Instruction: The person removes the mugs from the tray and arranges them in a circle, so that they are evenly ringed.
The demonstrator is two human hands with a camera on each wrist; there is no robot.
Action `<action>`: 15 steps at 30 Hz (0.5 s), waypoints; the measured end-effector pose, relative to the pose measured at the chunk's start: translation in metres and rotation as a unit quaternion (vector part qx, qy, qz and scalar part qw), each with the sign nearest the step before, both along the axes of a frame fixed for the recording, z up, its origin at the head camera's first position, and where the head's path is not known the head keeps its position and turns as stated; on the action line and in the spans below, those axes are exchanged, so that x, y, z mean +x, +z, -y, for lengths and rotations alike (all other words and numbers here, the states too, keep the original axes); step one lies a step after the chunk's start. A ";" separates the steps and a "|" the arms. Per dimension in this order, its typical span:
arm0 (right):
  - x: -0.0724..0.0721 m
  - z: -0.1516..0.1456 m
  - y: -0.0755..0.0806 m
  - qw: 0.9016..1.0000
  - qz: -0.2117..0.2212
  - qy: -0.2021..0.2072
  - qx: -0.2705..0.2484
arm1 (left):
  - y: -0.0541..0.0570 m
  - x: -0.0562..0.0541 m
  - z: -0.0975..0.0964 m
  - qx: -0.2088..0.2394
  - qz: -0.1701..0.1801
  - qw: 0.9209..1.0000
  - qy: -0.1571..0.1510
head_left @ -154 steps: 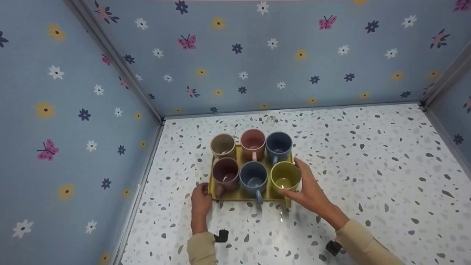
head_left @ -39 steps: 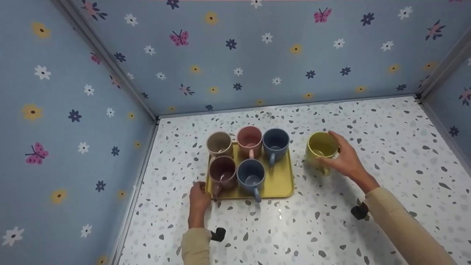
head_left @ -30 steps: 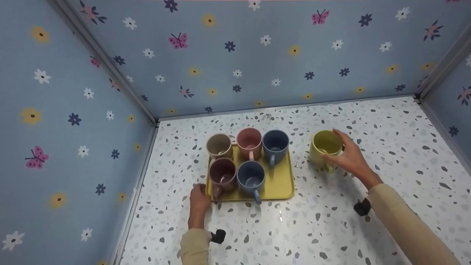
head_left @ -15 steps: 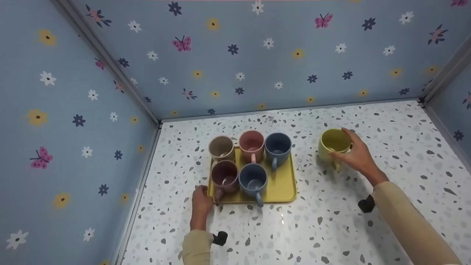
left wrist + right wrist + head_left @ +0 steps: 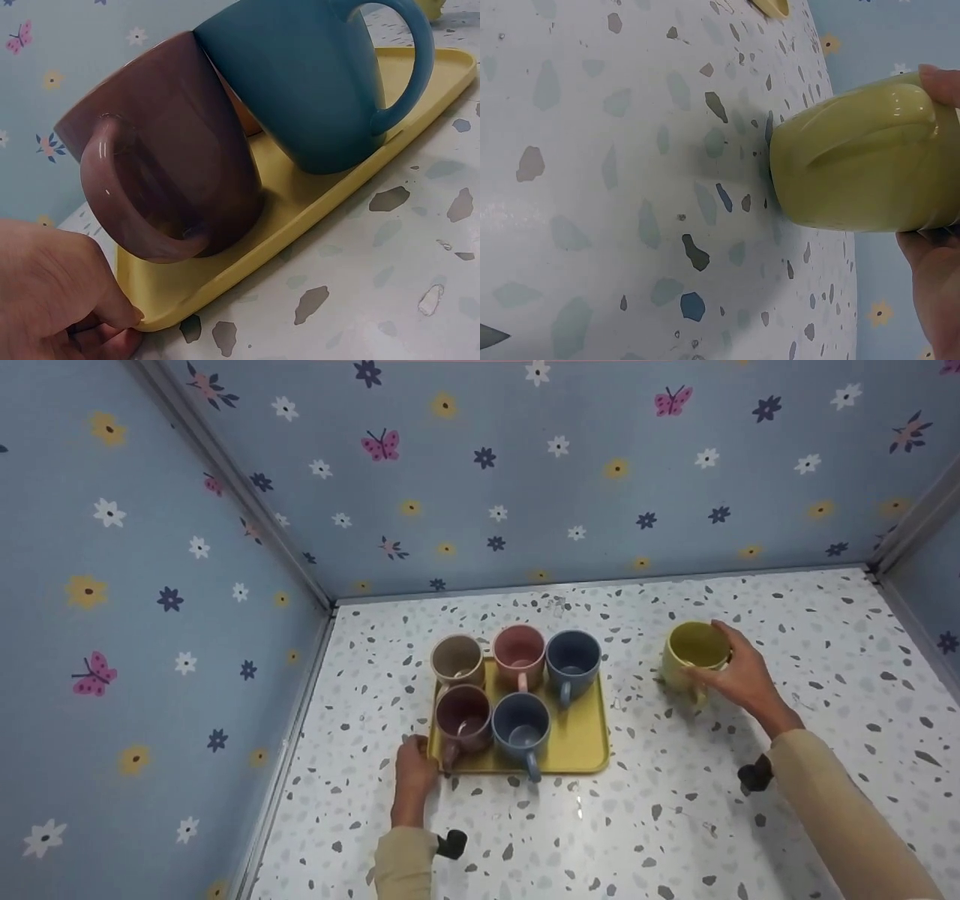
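My right hand [image 5: 742, 675] grips a yellow mug [image 5: 679, 664] near its rim, thumb on the near side and fingers round the far side. In the right wrist view the mug's base is close over the speckled tabletop, its handle toward the camera. At the near left corner of a yellow tray [image 5: 577, 739], my left hand [image 5: 415, 769] pinches the edge, the thumb on the corner and the other fingers curled below. On the tray stand a purple mug [image 5: 161, 150] and a light blue mug [image 5: 307, 82] in front, with a beige mug [image 5: 457, 656], a pink mug [image 5: 518, 649] and a dark blue mug [image 5: 573, 660] behind.
White speckled tabletop [image 5: 637, 825] surrounds the tray. Blue walls with flowers and butterflies enclose it at the back [image 5: 525, 487], at the left [image 5: 150, 660] and at the right.
The yellow mug has left the tray's front right spot in my right hand, moving right and slightly back, then further right. My left hand has stayed at the tray's corner.
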State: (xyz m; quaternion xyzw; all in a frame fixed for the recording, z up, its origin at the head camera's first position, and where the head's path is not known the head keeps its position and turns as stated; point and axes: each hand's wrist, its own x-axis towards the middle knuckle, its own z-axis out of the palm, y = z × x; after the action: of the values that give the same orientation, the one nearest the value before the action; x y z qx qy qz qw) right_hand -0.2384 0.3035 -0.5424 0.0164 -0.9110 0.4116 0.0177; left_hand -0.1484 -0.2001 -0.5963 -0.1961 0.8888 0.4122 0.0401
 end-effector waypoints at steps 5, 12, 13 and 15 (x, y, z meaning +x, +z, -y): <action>0.001 -0.007 0.003 1.000 -0.006 -0.002 0.002 | 0.001 -0.001 0.000 -0.012 -0.009 1.000 -0.002; 0.000 -0.018 0.004 1.000 -0.008 -0.012 0.000 | 0.000 -0.002 0.000 -0.001 0.016 1.000 0.001; 0.000 -0.020 0.004 1.000 -0.008 -0.013 0.002 | 0.000 -0.002 0.000 0.001 0.017 1.000 0.001; 0.000 -0.022 0.005 1.000 -0.006 -0.016 0.007 | 0.000 -0.002 -0.001 0.002 0.015 1.000 0.000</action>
State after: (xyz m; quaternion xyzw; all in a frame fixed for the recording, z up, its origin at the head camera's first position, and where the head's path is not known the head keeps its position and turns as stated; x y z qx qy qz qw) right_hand -0.2388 0.3260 -0.5377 0.0044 -0.9141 0.4043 0.0301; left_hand -0.1500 -0.1993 -0.5967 -0.2021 0.8872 0.4113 0.0537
